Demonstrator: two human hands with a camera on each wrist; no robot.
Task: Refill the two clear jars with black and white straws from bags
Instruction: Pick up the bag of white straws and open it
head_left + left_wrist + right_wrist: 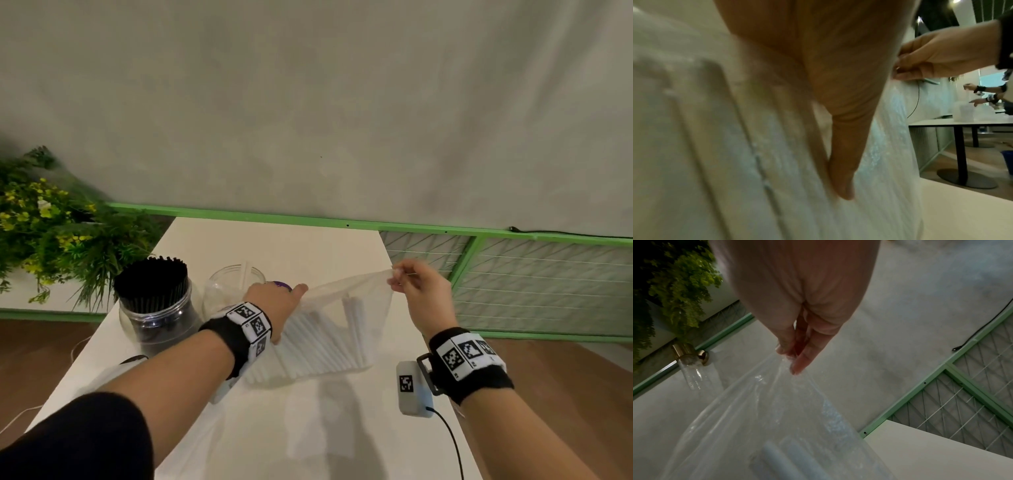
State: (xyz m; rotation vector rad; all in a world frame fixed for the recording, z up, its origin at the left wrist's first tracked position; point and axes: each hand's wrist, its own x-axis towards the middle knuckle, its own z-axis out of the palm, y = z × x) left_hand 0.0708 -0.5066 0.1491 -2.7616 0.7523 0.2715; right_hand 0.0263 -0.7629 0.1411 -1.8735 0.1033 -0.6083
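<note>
Fingers (399, 274) of the right hand (423, 294) pinch the clear plastic bag (363, 301) of white straws (318, 346) at frame centre; the left hand (274, 305) reaches inside, grip unseen. Risk: thin film slips, spilling straws across the desk (308, 428).

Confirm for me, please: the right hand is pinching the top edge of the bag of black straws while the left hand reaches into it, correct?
Not quite: the bag holds white straws, as the head view shows. The black straws already stand in a jar. The right hand does pinch its top edge while the left hand reaches in.
</note>
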